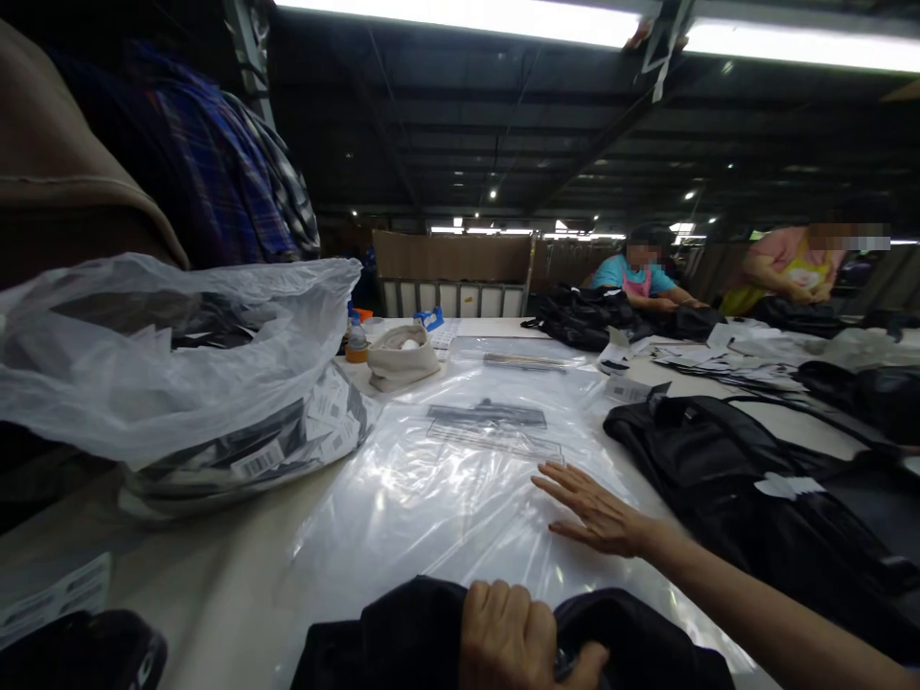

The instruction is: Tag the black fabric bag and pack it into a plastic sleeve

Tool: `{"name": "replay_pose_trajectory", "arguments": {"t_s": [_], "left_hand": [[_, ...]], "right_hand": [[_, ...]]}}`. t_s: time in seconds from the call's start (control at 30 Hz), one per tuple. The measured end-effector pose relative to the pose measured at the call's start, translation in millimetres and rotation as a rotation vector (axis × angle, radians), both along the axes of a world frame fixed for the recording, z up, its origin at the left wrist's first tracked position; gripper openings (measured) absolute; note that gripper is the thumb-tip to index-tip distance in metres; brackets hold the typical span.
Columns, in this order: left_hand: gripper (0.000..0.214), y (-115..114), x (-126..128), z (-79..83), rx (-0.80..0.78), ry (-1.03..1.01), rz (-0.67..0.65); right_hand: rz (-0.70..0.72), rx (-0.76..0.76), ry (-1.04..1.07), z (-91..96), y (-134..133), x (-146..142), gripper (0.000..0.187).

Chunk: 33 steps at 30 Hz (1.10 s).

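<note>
2 hands are out: the left hand (512, 640), grip clenched, bunches the black garment (402, 637) at the near table (216, 575) edge; the right hand (600, 517) lies spread flat on the clear plastic bag (431, 498) just beyond, which stretches lengthwise away.

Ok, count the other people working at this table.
2. A person in teal at the far end, and a person in pink further right in view, bent forward. Others may be hidden in the dark behind.
</note>
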<state>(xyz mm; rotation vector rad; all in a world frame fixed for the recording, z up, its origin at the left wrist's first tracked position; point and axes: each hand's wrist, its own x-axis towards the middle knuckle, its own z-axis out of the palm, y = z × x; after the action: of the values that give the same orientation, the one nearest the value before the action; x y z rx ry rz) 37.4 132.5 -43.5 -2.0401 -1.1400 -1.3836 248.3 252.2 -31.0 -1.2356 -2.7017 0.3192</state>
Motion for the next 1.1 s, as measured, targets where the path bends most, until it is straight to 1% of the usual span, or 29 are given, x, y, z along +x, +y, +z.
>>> {"name": "replay_pose_trajectory", "arguments": {"t_s": [0.07,0.13,0.23,0.3,0.37,0.5,0.6,0.7,0.83,0.97,1.03,1.1], "left_hand": [[0.036,0.0,0.4,-0.3,-0.006,0.000,-0.006],[0.034,-0.2,0.5,0.1,-0.011,0.001,-0.011],[0.034,-0.8,0.1,0.9,-0.031,0.000,-0.011],[0.033,-1.5,-0.4,1.0,-0.058,-0.004,-0.013],[0.032,-2.1,-0.8,0.8,-0.094,-0.010,-0.017],[0.033,-1.7,-1.4,-0.9,-0.140,0.014,-0.029],[0.033,1.0,-0.9,-2.0,-0.168,0.042,-0.038],[0.037,4.8,0.9,-1.8,-0.238,0.046,-0.007],[0.040,9.9,2.5,-3.2,-0.406,0.033,0.038],[0.039,14.0,1.7,-9.6,-0.564,0.074,0.028],[0.044,15.4,0.8,-10.9,-0.658,0.109,0.016],[0.052,16.2,-0.3,-8.4,-0.782,0.149,0.002]], "right_hand": [[0.021,-0.033,0.074,-8.7,-13.3,-8.5,0.055],[0.020,-0.128,0.196,-23.0,-23.1,-14.3,0.051],[-0.075,-0.238,0.355,-41.6,-25.2,-18.2,0.053],[-0.154,-0.266,0.425,-44.4,-20.3,-19.2,0.058],[-0.223,-0.323,0.503,-38.8,-13.9,-20.0,0.061],[-0.352,-0.465,0.642,-16.1,-5.1,-22.8,0.058],[-0.417,-0.498,0.748,-2.1,-4.5,-27.0,0.053],[-0.422,-0.505,0.840,7.3,-7.7,-32.2,0.050],[-0.426,-0.516,0.911,16.6,-11.7,-35.6,0.050],[-0.433,-0.509,0.966,21.1,-10.3,-32.9,0.049],[-0.428,-0.502,0.986,21.3,-8.2,-30.9,0.049],[-0.425,-0.494,1.003,21.3,-6.3,-29.6,0.048]]}}
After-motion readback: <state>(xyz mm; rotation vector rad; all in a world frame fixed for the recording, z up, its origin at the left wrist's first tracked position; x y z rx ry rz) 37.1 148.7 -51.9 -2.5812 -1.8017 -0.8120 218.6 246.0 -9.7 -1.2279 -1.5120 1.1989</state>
